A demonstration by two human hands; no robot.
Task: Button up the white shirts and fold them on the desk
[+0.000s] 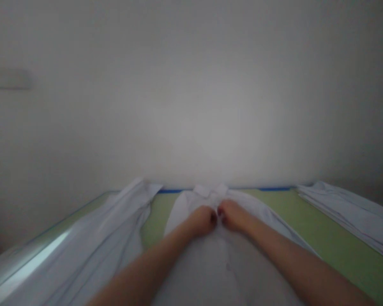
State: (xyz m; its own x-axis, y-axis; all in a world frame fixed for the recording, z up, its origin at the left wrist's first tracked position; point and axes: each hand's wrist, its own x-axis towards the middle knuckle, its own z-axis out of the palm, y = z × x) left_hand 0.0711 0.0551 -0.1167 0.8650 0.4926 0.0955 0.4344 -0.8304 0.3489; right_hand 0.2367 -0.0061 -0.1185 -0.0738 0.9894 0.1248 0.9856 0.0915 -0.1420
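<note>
A white shirt (pixel 230 263) lies flat on a green table (pixel 319 229), its collar (pixel 210 190) toward the far wall. My left hand (pixel 203 220) and my right hand (pixel 231 216) meet just below the collar, on the shirt's front. Both hands have their fingers curled in and pinched together at the fabric there. What exactly they pinch is too blurred to make out. Both forearms stretch over the shirt's body toward the camera.
A heap of white cloth (pixel 95 246) lies at the left of the table. A flat stack of folded white garments (pixel 351 216) sits at the right. A plain wall (pixel 191 85) rises right behind the table's blue-taped far edge (pixel 274 188).
</note>
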